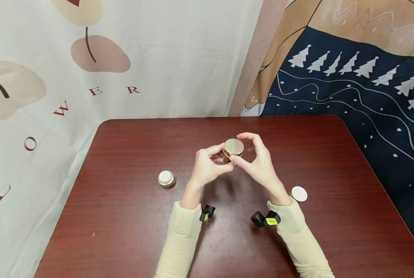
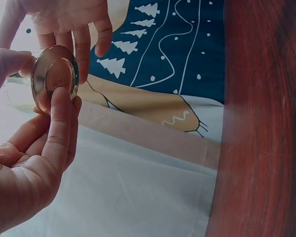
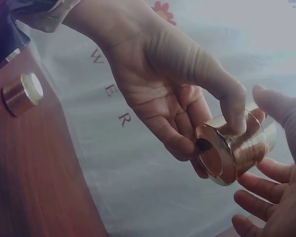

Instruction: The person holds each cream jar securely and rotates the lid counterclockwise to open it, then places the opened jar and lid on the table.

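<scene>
A gold round jar [image 1: 233, 146] with a flat, shiny top is held above the table. My left hand [image 1: 207, 168] grips its side, thumb on the near side. In the left wrist view, fingers of that hand lie against the jar's round base [image 2: 41, 81]. My right hand [image 1: 260, 164] surrounds the top end of the jar with thumb and fingers spread. In the right wrist view, its thumb [image 3: 274, 101] stands off the jar, while other fingertips are close beside it; whether they touch is unclear.
A smaller gold jar with a white top [image 1: 167, 179] stands on the brown table [image 1: 123, 224], left of my left hand. A white disc [image 1: 299, 194] lies beside my right wrist. Printed cloths hang behind the table.
</scene>
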Action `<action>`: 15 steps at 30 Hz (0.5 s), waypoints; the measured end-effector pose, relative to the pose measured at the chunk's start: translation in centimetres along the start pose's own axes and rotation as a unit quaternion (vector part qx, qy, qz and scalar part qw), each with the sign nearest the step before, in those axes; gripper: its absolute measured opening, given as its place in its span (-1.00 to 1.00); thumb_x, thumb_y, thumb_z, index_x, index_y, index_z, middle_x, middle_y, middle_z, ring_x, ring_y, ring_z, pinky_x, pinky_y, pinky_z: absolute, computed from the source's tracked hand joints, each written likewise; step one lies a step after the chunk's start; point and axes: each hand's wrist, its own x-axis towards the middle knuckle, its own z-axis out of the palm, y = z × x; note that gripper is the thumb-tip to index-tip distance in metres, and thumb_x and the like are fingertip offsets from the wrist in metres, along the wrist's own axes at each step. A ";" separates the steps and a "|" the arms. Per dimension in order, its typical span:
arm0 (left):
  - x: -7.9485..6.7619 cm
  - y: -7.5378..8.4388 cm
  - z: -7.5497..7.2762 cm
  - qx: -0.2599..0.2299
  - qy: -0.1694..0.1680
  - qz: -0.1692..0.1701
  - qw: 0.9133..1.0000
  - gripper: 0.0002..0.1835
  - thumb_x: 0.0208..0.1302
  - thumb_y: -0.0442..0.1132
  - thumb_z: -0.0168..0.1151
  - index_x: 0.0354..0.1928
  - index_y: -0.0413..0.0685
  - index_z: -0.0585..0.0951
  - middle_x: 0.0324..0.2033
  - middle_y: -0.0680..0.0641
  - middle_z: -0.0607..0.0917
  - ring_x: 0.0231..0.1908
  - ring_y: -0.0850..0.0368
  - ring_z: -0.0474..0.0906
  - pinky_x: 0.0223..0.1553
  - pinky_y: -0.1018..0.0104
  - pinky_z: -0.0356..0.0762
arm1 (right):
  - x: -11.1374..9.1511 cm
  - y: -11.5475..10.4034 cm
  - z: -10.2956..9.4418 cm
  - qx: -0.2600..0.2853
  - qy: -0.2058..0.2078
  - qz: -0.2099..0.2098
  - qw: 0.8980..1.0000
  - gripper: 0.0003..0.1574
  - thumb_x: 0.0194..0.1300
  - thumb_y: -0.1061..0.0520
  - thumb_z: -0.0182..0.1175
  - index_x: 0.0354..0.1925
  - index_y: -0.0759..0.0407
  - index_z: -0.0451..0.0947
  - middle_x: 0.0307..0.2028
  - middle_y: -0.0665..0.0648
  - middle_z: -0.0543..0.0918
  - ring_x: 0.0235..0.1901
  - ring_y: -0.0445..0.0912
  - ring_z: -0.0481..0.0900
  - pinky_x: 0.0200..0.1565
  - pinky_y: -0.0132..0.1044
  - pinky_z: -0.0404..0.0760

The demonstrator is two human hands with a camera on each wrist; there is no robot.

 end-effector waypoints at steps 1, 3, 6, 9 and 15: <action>0.0 0.0 0.0 0.000 0.000 0.001 1.000 -0.57 -0.16 -0.59 0.31 -0.11 -0.55 0.58 -0.31 -0.41 0.65 -0.37 -0.27 0.62 -0.27 0.07 0.65 | 0.0 -0.5 0.0 0.006 0.004 0.004 1.000 -0.32 -0.04 0.39 0.37 0.07 0.46 0.34 0.01 0.37 0.48 -0.02 -0.01 0.41 -0.12 -0.10 0.43; 0.0 0.0 0.0 0.000 -0.002 0.001 1.000 -0.57 -0.16 -0.59 0.31 -0.11 -0.54 0.58 -0.30 -0.41 0.65 -0.36 -0.30 0.61 -0.27 0.03 0.64 | 0.1 -1.4 0.1 0.014 0.011 0.005 1.000 -0.37 -0.06 0.43 0.36 0.00 0.51 0.35 -0.02 0.40 0.49 -0.05 0.00 0.42 -0.10 -0.11 0.44; 0.1 -0.2 0.0 0.001 -0.001 0.000 1.000 -0.58 -0.16 -0.58 0.31 -0.11 -0.54 0.58 -0.30 -0.40 0.65 -0.37 -0.29 0.61 -0.28 0.06 0.64 | 0.1 -2.1 0.1 0.016 0.018 -0.008 1.000 -0.43 -0.08 0.47 0.35 -0.06 0.55 0.39 -0.07 0.43 0.50 -0.05 0.07 0.43 -0.01 -0.21 0.41; 0.1 -0.8 0.1 0.005 0.006 0.003 1.000 -0.58 -0.16 -0.56 0.32 -0.13 -0.53 0.59 -0.33 -0.37 0.66 -0.40 -0.20 0.63 -0.31 0.14 0.66 | 0.2 -2.2 0.0 0.013 0.017 -0.030 0.999 -0.48 -0.08 0.50 0.33 -0.07 0.56 0.43 -0.09 0.45 0.51 -0.01 0.16 0.41 0.08 -0.27 0.35; 0.4 -3.7 0.3 0.002 0.016 0.003 1.000 -0.56 -0.18 -0.51 0.39 -0.11 -0.43 0.62 -0.33 -0.29 0.69 -0.43 -0.02 0.66 -0.35 0.28 0.66 | 0.3 -2.1 -0.2 0.015 -0.008 -0.056 0.998 -0.52 0.02 0.50 0.22 -0.01 0.55 0.46 -0.05 0.47 0.49 -0.03 0.19 0.38 -0.07 -0.35 0.40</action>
